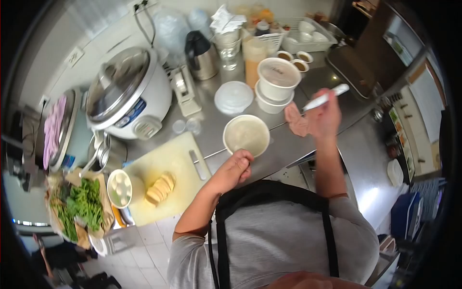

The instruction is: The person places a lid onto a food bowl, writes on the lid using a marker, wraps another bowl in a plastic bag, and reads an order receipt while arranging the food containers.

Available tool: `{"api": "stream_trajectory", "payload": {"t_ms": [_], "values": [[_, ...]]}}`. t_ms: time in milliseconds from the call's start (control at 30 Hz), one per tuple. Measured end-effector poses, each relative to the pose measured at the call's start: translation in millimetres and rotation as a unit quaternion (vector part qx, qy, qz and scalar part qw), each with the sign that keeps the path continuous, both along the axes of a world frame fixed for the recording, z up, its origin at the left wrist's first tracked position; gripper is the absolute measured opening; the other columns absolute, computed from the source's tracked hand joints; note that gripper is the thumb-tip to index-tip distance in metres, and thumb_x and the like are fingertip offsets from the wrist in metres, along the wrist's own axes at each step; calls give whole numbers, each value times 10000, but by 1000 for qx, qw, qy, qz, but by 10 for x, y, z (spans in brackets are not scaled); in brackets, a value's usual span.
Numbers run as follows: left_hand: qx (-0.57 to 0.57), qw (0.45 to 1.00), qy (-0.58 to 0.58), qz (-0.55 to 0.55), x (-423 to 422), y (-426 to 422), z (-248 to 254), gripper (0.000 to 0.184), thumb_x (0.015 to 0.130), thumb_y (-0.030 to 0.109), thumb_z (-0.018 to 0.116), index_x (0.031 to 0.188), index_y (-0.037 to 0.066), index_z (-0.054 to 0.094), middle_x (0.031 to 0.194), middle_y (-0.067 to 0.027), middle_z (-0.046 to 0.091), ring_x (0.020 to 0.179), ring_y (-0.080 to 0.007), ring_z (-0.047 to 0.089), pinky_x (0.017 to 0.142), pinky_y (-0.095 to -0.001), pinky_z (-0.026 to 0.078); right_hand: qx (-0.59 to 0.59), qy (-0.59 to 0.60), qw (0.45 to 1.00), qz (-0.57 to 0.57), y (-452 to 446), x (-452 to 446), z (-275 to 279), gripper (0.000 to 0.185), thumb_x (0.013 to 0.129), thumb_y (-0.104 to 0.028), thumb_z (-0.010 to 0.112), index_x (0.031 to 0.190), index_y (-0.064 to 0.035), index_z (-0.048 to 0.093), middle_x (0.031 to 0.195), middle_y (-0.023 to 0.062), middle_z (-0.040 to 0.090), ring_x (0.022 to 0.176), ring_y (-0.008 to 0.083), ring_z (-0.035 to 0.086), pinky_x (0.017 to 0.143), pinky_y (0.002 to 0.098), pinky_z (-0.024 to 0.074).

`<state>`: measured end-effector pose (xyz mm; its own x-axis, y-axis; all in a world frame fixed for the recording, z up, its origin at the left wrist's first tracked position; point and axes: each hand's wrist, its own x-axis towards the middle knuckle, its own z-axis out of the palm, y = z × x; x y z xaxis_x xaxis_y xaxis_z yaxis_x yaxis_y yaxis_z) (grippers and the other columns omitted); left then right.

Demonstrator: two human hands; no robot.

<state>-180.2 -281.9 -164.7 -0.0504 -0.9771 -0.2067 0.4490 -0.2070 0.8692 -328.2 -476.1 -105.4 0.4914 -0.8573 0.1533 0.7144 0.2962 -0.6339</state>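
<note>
My left hand [232, 174] is closed on the near rim of a white paper bowl [246, 132], thumb on top. The bowl is uncovered, and its inside looks pale. To its right, my right hand [326, 115] is wrapped round a slender white tool [317, 102], tilted up to the right; its exact kind is unclear. Beside those fingers lies a crumpled pink cloth [295, 121]; whether they touch it I cannot tell. Two stacked white tubs [279, 79] stand beyond, the upper one under a translucent lid with dark writing. A loose round lid [234, 97] lies left of them.
A cutting board [185, 176] on the left bears sliced yellowish food [160, 189]. Beside it are a tub of pale round pieces [120, 189], leafy greens [86, 204] and a large rice cooker [127, 96]. A kettle [201, 55] and small sauce cups [302, 61] stand behind.
</note>
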Motion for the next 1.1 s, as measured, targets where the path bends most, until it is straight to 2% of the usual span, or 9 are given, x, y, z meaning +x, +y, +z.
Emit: {"api": "stream_trajectory", "payload": {"t_ms": [33,100,200,267,367,467,833,967,1100], "values": [[17,991,-88,96,92,13,-157,189,865,225,415,957,64,386,622,9,388,526,-58,347,450,-190,295,-77,-13,997,21,-121,-19,-42,294,895,-330,312,846,-84,463,539,-22,382,428,59,345,382,181,251],[56,927,-259,267,252,21,-676,240,844,249,461,979,68,381,603,6,398,496,-63,358,429,-182,286,-2,67,996,53,15,9,-108,196,884,-250,370,848,-76,453,542,-18,375,405,57,332,367,195,264],[116,921,-168,331,306,-125,-851,297,816,231,516,997,52,363,608,1,421,451,-66,366,386,-193,283,-70,252,965,16,159,281,-641,88,824,-114,486,852,-66,418,526,12,402,389,74,387,319,198,281],[114,928,-162,315,288,-212,-951,322,809,236,527,991,33,355,611,-5,432,424,-65,363,361,-199,274,-65,281,956,50,337,508,-809,213,730,-29,591,840,-48,410,544,11,428,391,60,394,320,189,287],[104,931,-117,329,362,-319,-1085,343,780,225,569,955,16,360,618,-14,445,412,-62,369,351,-197,284,-119,374,914,98,432,698,-1040,244,731,-65,604,860,-52,397,581,5,462,409,51,402,333,171,293],[99,933,-79,337,374,-339,-1111,341,760,214,597,938,26,375,629,-13,450,442,-55,379,370,-190,303,-171,381,907,56,426,805,-1193,280,687,-114,665,793,-40,417,594,23,501,419,55,440,343,190,319],[81,943,-47,319,313,-293,-1087,308,763,152,591,925,14,368,598,-13,452,413,-55,381,354,-198,299,-253,424,870,1,464,886,-1361,264,658,-123,684,737,-39,447,571,-7,483,528,49,454,461,204,374],[84,944,-55,315,322,-297,-1080,308,763,151,590,923,12,367,598,-14,452,417,-55,383,357,-198,302,-362,469,806,-4,433,826,-1440,247,660,-126,668,717,-44,442,551,0,479,520,54,458,465,216,381],[75,946,-49,311,329,-293,-1079,304,764,150,589,921,11,367,597,-16,454,418,-54,385,358,-194,306,-305,457,835,-17,454,830,-1418,239,659,-130,657,697,-47,436,541,6,481,500,63,461,453,226,375]]}}
